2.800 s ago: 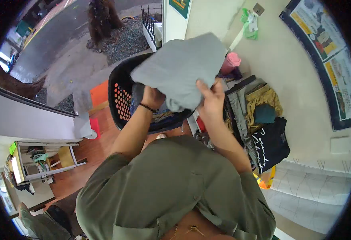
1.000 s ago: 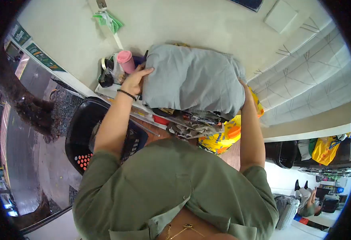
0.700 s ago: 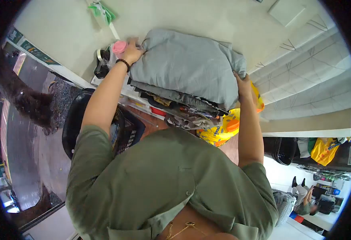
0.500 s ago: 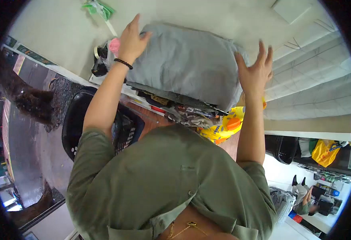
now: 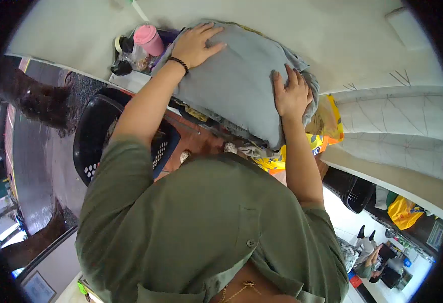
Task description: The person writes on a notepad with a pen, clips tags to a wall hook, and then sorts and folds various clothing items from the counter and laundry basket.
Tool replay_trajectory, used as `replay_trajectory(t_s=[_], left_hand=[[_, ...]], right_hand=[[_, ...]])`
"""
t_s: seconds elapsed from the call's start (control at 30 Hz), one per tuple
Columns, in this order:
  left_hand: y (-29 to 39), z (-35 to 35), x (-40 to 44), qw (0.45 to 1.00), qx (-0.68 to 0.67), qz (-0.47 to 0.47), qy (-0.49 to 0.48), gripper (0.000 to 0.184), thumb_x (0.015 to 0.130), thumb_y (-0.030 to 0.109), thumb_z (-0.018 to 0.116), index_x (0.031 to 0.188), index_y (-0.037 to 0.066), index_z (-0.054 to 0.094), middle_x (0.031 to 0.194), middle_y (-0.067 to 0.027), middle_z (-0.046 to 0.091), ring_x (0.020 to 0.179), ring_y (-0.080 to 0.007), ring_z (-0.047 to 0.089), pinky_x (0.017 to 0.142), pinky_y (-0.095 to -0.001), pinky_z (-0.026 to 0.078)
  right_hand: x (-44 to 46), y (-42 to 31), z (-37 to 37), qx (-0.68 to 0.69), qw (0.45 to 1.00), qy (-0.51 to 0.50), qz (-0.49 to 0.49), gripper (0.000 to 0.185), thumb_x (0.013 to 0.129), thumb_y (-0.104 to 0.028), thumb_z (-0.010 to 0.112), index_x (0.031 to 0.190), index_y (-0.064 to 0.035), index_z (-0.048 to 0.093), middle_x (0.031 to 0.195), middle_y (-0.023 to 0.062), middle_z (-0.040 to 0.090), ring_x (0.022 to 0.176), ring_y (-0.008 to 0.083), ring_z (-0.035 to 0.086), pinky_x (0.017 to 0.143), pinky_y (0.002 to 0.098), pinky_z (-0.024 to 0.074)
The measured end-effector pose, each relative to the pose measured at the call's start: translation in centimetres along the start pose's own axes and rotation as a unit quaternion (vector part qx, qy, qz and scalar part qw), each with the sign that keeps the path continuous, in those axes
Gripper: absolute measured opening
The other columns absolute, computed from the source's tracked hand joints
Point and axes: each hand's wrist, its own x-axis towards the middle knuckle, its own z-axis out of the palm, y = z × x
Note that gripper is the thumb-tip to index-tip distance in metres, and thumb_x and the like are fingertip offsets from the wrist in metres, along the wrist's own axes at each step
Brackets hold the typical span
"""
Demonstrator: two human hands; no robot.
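Observation:
A grey piece of fabric (image 5: 236,76), smooth on top like a folded garment or cover, lies over a stack of folded clothes against the wall. My left hand (image 5: 196,46), wearing a dark beaded bracelet, rests flat on its far left part with fingers spread. On the right side, my right hand (image 5: 293,95) presses on the same fabric, palm down and fingers extended. Layers of darker clothes (image 5: 231,126) show under the near edge. How far down the stack goes is hidden by my body.
A pink lidded cup (image 5: 148,40) and a roll of tape (image 5: 118,44) stand left of the stack. A yellow patterned bag (image 5: 327,126) is at its right, beside a white curtain (image 5: 393,116). Black baskets (image 5: 87,136) sit lower left. Another person (image 5: 370,260) is far off, lower right.
Both hands have come down from above the sides onto the grey fabric, moving inward. The view has shifted, so the pink cup shows more fully.

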Motion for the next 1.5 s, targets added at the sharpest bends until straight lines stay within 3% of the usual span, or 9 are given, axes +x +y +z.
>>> replay_trajectory(t_s=[0.23, 0.33, 0.47, 0.57, 0.73, 0.93, 1.13, 1.27, 1.5], left_hand=[[0.5, 0.1, -0.3, 0.996, 0.092, 0.012, 0.004, 0.054, 0.094, 0.054, 0.049, 0.131, 0.017, 0.061, 0.141, -0.0109, 0.054, 0.13, -0.0317, 0.048, 0.106, -0.046, 0.04], [1.4, -1.6, -0.6, 0.993, 0.104, 0.022, -0.042, 0.053, 0.095, 0.049, 0.05, 0.137, 0.016, 0.055, 0.14, -0.0151, 0.053, 0.13, -0.0336, 0.049, 0.107, -0.0452, 0.04], [-1.0, -4.1, -3.2, 0.99, 0.063, 0.113, -0.052, 0.054, 0.096, 0.046, 0.052, 0.14, 0.015, 0.051, 0.143, -0.0184, 0.049, 0.131, -0.0325, 0.047, 0.109, -0.0447, 0.039], [-3.5, -8.3, -8.3, 0.988, -0.059, 0.137, -0.032, 0.049, 0.095, 0.043, 0.059, 0.134, 0.014, 0.057, 0.134, -0.0171, 0.056, 0.123, -0.0325, 0.053, 0.102, -0.0418, 0.045], [-8.7, -19.3, -22.7, 0.968, -0.175, -0.141, -0.114, 0.039, 0.094, 0.044, 0.058, 0.101, 0.008, 0.069, 0.093, -0.0138, 0.07, 0.088, -0.0312, 0.068, 0.079, -0.0407, 0.053], [-19.4, -10.9, -44.4, 0.884, -0.163, -0.348, -0.265, 0.035, 0.086, 0.039, 0.064, 0.106, 0.011, 0.069, 0.101, -0.0138, 0.071, 0.094, -0.0338, 0.067, 0.084, -0.0437, 0.052], [-12.8, -5.1, -45.2, 0.915, -0.029, -0.4, -0.038, 0.046, 0.083, 0.035, 0.067, 0.124, 0.015, 0.062, 0.128, -0.0132, 0.061, 0.114, -0.0366, 0.059, 0.092, -0.0468, 0.049], [-14.1, -0.8, -44.8, 0.882, -0.068, -0.455, -0.104, 0.041, 0.085, 0.03, 0.065, 0.122, 0.012, 0.064, 0.121, -0.0159, 0.065, 0.109, -0.0374, 0.061, 0.093, -0.0462, 0.049], [-20.1, -6.2, -46.3, 0.826, -0.133, -0.513, 0.193, 0.032, 0.087, 0.027, 0.064, 0.114, 0.009, 0.066, 0.111, -0.0177, 0.068, 0.105, -0.0373, 0.063, 0.091, -0.0469, 0.049]], right_hand=[[3.0, -3.0, -6.0, -0.181, 0.968, -0.172, 0.009, 0.065, 0.087, -0.063, 0.05, 0.135, -0.0198, 0.057, 0.137, 0.0139, 0.055, 0.13, 0.0342, 0.049, 0.106, 0.0586, 0.0324], [4.1, -3.5, -6.1, -0.094, 0.979, 0.068, -0.168, 0.069, 0.086, -0.066, 0.048, 0.136, -0.0191, 0.056, 0.134, 0.016, 0.058, 0.126, 0.0356, 0.052, 0.105, 0.0568, 0.0346], [5.1, 1.0, -0.1, -0.104, 0.982, -0.152, 0.036, 0.077, 0.088, -0.074, 0.039, 0.137, -0.016, 0.055, 0.133, 0.0229, 0.058, 0.125, 0.041, 0.053, 0.106, 0.0515, 0.0377], [7.1, 2.1, -1.0, -0.121, 0.976, -0.18, 0.002, 0.085, 0.088, -0.078, 0.032, 0.136, -0.0123, 0.056, 0.135, 0.0228, 0.056, 0.126, 0.0399, 0.052, 0.107, 0.0502, 0.0368], [2.5, -5.6, -6.1, -0.224, 0.969, 0.046, -0.092, 0.055, 0.094, -0.055, 0.052, 0.13, -0.015, 0.062, 0.133, 0.006, 0.062, 0.121, 0.0312, 0.057, 0.1, 0.0545, 0.037], [-6.2, -12.8, -3.0, 0.008, 0.952, 0.167, -0.256, 0.037, 0.086, -0.03, 0.07, 0.121, -0.0204, 0.068, 0.13, 0.0037, 0.063, 0.121, 0.0282, 0.055, 0.101, 0.0525, 0.0351], [-16.7, -23.8, 4.3, 0.083, 0.938, -0.012, -0.336, 0.035, 0.08, -0.02, 0.074, 0.114, -0.0202, 0.07, 0.128, 0.003, 0.061, 0.119, 0.0261, 0.053, 0.102, 0.0448, 0.0305], [-21.4, -28.3, 6.9, 0.129, 0.895, -0.156, -0.398, 0.03, 0.08, -0.02, 0.075, 0.109, -0.0171, 0.07, 0.122, 0.0033, 0.064, 0.115, 0.0247, 0.056, 0.098, 0.0447, 0.0335], [-25.3, -29.3, 10.2, 0.193, 0.848, -0.314, -0.382, 0.025, 0.081, -0.019, 0.073, 0.105, -0.0162, 0.071, 0.111, 0.0009, 0.069, 0.108, 0.0238, 0.06, 0.093, 0.0453, 0.0379]])
